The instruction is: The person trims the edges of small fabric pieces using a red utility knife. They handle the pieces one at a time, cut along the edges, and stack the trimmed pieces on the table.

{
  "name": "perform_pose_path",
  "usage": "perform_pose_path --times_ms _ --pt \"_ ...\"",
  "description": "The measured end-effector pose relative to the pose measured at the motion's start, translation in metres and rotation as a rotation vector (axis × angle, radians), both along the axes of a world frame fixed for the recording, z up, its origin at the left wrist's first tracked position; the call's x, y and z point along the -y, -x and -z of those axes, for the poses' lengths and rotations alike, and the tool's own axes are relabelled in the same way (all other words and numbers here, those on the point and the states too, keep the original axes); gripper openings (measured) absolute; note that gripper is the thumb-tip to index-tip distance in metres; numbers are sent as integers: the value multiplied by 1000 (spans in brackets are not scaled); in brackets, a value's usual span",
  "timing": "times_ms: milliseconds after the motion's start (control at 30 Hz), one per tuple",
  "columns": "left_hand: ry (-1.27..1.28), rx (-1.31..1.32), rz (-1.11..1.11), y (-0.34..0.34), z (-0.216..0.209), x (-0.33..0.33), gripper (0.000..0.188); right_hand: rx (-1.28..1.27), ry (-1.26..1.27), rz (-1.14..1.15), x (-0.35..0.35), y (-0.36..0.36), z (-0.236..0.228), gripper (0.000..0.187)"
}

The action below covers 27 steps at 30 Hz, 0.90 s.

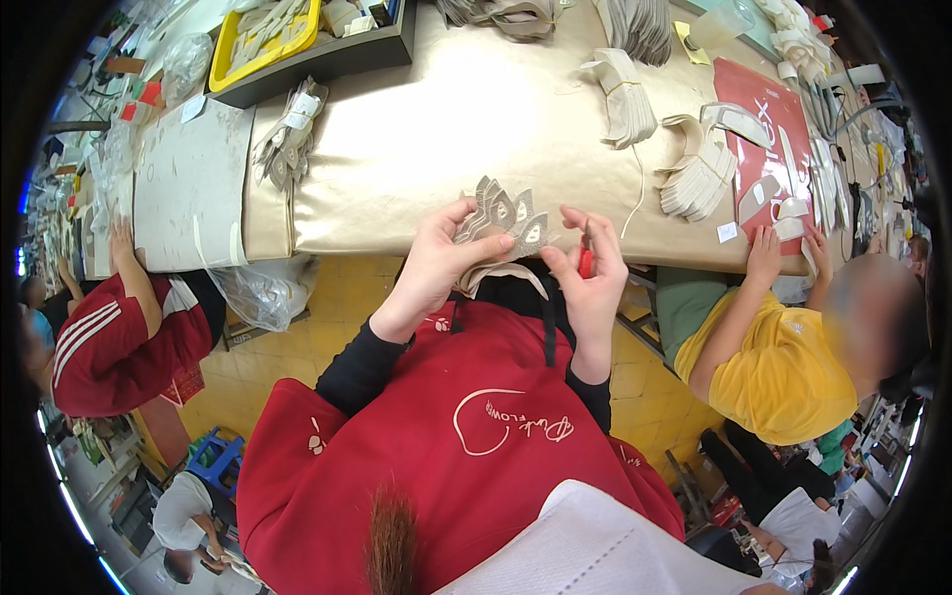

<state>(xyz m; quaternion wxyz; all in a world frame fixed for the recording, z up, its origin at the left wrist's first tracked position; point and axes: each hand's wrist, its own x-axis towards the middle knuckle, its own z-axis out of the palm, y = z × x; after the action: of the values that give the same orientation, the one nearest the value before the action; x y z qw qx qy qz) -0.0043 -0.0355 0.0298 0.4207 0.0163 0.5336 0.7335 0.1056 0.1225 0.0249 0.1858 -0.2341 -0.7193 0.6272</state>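
Note:
My left hand (pixel 446 253) is closed on a stack of grey-beige cut pieces (pixel 511 213), held fanned out with pointed, wavy ends and small pale oval patches. A curved beige strip (pixel 504 273) hangs below the stack. Close by on the right, my right hand (pixel 593 273) is closed around a small red-handled tool (pixel 586 263). Its working end is hidden by the fingers, so its kind does not show. Both hands are above the near edge of the table, in front of my red apron.
The gold-covered table (pixel 397 169) carries tied bundles of beige pieces (pixel 699 174), another bundle (pixel 291 134) and a dark tray with a yellow bin (pixel 263 45). At right, a person in yellow (pixel 769 367) works beside a red board (pixel 764 119). Another in dark red (pixel 129 337) sits left.

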Motion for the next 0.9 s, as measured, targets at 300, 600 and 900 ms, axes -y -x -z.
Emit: perform_pose_path --times_ms 300,600,900 --pt "-142 189 -75 1 0 1 35 27 54 -7 8 3 11 26" --pt "-47 42 -59 0 3 -1 32 -129 -553 18 6 7 -7 39" --pt "-21 18 -48 0 -2 1 29 -109 -750 -86 10 13 5 41"
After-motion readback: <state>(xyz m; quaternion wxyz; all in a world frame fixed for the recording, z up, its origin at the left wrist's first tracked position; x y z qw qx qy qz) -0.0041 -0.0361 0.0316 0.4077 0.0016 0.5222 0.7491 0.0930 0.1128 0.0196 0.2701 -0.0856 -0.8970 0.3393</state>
